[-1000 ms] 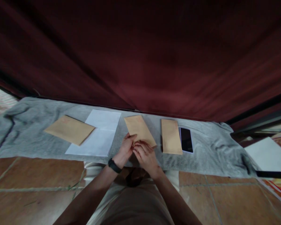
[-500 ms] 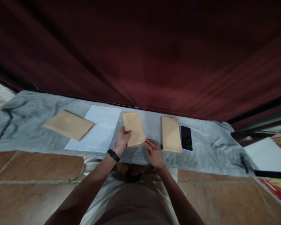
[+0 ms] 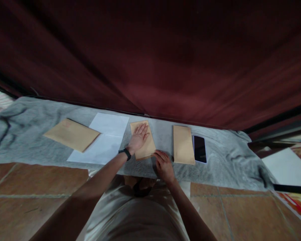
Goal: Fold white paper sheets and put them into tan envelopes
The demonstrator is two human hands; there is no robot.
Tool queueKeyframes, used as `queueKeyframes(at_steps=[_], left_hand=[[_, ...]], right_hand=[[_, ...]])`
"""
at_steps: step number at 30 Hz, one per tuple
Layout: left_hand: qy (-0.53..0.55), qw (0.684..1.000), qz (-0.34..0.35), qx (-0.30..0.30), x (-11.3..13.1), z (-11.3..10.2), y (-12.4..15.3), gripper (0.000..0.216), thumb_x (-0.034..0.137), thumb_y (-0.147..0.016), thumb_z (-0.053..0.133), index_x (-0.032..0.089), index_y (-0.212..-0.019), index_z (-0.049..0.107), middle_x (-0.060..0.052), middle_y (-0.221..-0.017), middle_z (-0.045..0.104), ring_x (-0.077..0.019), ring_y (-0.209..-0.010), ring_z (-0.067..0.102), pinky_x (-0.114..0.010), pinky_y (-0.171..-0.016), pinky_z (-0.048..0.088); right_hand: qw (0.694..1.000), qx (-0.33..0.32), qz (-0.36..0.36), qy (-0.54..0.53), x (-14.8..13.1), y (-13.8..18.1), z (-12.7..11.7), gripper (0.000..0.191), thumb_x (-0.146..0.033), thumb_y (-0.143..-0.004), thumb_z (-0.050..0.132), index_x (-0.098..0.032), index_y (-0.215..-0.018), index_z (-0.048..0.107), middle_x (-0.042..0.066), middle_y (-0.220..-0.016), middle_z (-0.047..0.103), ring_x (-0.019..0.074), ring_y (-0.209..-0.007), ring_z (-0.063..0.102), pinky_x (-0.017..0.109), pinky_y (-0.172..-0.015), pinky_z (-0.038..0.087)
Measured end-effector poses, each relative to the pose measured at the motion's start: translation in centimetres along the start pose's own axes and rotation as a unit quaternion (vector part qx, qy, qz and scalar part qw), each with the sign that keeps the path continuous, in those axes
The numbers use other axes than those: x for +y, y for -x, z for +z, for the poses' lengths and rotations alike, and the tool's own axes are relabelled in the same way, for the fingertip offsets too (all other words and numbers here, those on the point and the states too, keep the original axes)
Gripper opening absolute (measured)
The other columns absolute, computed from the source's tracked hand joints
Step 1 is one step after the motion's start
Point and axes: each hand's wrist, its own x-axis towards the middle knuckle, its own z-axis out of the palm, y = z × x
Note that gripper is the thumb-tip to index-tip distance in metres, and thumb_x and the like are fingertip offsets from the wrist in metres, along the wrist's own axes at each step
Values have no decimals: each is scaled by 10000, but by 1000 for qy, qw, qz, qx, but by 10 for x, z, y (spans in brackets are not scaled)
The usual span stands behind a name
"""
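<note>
A brown paper envelope (image 3: 147, 148) lies in front of me on the grey cloth. My left hand (image 3: 139, 135) rests flat on its upper part, fingers stretched out, with a dark band around the wrist. At the envelope's lower right corner, my right hand (image 3: 163, 164) has its fingers closed together on the edge; the thumb is mostly hidden. To the left, another brown envelope (image 3: 71, 134) lies slantwise, partly over white paper (image 3: 110, 125) with a crease across it. Right of my right hand lies a stack of brown envelopes (image 3: 183, 144).
A phone (image 3: 200, 149) with a dark screen lies beside the stack. The grey cloth (image 3: 223, 160) covers a long narrow surface, bordered at the back by a dark red upright panel (image 3: 165, 83). A white sheet (image 3: 287, 165) is at the far right, above the tiled floor (image 3: 251, 211).
My left hand has let go of the envelope's left edge and moved up and right to lie flat on it. The right hand stays at the lower right corner.
</note>
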Motion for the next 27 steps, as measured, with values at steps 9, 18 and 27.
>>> queueKeyframes(at_steps=[9, 18, 27], left_hand=[[-26, 995, 52, -78, -9, 4, -4, 565, 410, -1007, 405, 164, -1507, 495, -117, -1607, 437, -263, -1534, 321, -470, -1286, 137], [0, 987, 91, -129, 13, 9, 32, 547, 372, -1016, 404, 189, -1528, 467, -83, -1623, 418, -212, -1534, 322, -422, -1290, 139], [16, 979, 120, -163, 36, 1, 83, 542, 390, -1021, 446, 212, -1533, 453, -84, -1620, 424, -205, -1524, 343, -407, -1280, 190]], right_hand=[[999, 25, 5, -34, 1, 1, 0, 409, -47, -953, 454, -182, -1273, 669, 117, -1301, 685, 225, -1264, 601, 450, -1084, 503], [997, 22, 48, -49, 0, -1, 1, 425, -35, -915, 453, -201, -1204, 716, 95, -1249, 716, 227, -1209, 629, 448, -1072, 501], [997, 14, 51, -50, -1, -4, 0, 470, -24, -863, 463, -220, -1197, 728, 86, -1233, 726, 225, -1208, 636, 437, -1075, 506]])
